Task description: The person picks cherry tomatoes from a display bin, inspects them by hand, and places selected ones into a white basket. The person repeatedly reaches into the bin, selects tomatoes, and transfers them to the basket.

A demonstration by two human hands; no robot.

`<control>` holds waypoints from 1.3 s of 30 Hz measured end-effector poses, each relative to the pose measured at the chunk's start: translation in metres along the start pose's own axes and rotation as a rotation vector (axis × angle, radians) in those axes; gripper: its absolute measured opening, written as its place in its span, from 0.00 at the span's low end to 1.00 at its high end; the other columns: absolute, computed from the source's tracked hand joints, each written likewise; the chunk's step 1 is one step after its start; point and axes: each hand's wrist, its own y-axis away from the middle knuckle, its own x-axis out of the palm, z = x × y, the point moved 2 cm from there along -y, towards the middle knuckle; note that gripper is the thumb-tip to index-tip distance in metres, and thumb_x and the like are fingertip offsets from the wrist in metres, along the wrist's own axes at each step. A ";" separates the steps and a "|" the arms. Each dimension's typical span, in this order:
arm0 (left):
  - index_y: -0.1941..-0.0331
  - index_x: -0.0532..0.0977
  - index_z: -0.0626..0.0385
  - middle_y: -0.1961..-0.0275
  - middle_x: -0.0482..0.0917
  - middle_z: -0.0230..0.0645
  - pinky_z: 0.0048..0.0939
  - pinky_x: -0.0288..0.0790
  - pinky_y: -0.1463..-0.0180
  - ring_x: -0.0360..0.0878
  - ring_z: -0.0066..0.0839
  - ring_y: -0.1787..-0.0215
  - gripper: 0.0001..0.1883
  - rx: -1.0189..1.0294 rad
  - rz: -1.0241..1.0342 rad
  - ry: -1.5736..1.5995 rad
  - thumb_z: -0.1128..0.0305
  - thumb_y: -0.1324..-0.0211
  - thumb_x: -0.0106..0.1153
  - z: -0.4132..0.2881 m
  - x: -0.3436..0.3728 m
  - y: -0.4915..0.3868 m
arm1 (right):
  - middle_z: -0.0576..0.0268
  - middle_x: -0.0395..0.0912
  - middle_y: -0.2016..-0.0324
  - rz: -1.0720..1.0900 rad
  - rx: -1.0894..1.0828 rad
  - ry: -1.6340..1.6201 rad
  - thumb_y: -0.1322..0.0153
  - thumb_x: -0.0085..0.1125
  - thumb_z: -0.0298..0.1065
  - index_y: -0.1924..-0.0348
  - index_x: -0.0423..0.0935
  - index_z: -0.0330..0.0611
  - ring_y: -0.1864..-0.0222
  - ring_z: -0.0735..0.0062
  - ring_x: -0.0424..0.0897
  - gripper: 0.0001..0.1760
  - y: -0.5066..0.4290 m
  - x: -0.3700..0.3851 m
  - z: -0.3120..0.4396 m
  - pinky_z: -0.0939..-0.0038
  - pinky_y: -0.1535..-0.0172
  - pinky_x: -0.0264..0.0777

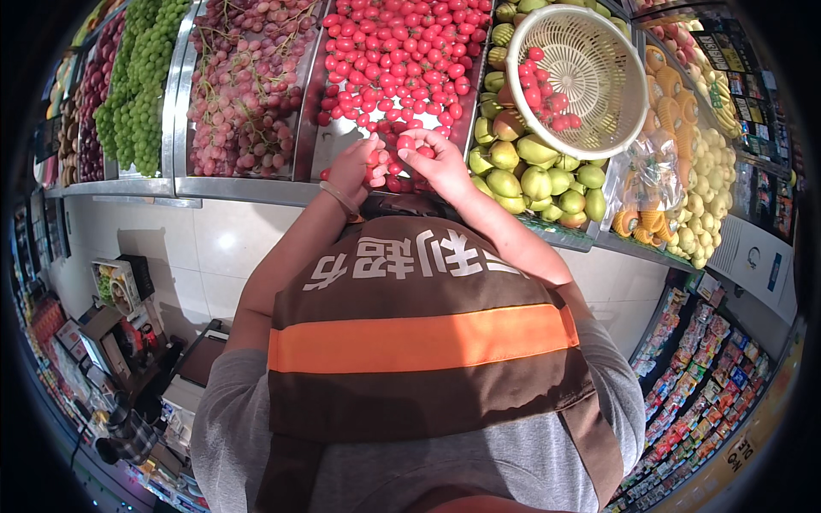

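My left hand (361, 168), with a pale bracelet at its wrist, is curled around small red cherry tomatoes. Between the thumb and fingers of my right hand (436, 163) are more cherry tomatoes, one pinched near the fingertips. Both hands are close together over the near end of a metal tray, where a large heap of cherry tomatoes (397, 58) spreads out. A cream plastic colander basket (625, 80) rests tilted on the green pears (532, 183) to the right, with a small group of cherry tomatoes inside its left part.
Left of the tomatoes lie red grapes (250, 83) and green grapes (144, 70). Oranges in foam nets (670, 96), a clear plastic bag (651, 170) and pale yellow round fruit (705, 186) are at the right. The counter's metal edge (244, 190) runs before me. A person (128, 433) is at lower left.
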 end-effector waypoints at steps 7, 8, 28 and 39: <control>0.53 0.69 0.56 0.63 0.71 0.32 0.21 0.59 0.77 0.65 0.18 0.74 0.10 0.004 0.087 0.115 0.63 0.28 0.49 0.000 0.004 0.003 | 0.67 0.79 0.66 0.010 0.086 -0.034 0.29 0.64 0.26 0.51 0.76 0.36 0.66 0.84 0.78 0.14 0.002 -0.002 0.003 0.81 0.61 0.73; 0.52 0.69 0.56 0.62 0.71 0.32 0.22 0.59 0.77 0.66 0.18 0.74 0.10 -0.010 0.114 0.140 0.63 0.28 0.50 0.000 0.002 0.003 | 0.67 0.79 0.66 0.017 0.083 -0.037 0.29 0.63 0.25 0.51 0.76 0.36 0.65 0.84 0.78 0.14 0.002 -0.003 0.002 0.81 0.61 0.73; 0.52 0.72 0.56 0.65 0.75 0.30 0.27 0.72 0.67 0.74 0.23 0.69 0.12 -0.122 0.064 0.215 0.62 0.29 0.49 -0.006 0.028 -0.010 | 0.67 0.82 0.66 0.095 0.133 -0.208 0.28 0.62 0.28 0.52 0.76 0.38 0.69 0.86 0.77 0.12 0.000 0.000 -0.009 0.82 0.68 0.69; 0.60 0.73 0.57 0.69 0.76 0.27 0.19 0.68 0.74 0.73 0.18 0.75 0.28 -0.188 0.263 0.102 0.40 0.29 0.41 -0.002 0.027 -0.012 | 0.57 0.84 0.65 0.020 -0.194 0.526 0.35 0.72 0.36 0.43 0.77 0.43 0.63 0.69 0.85 0.28 0.003 0.008 0.026 0.71 0.57 0.77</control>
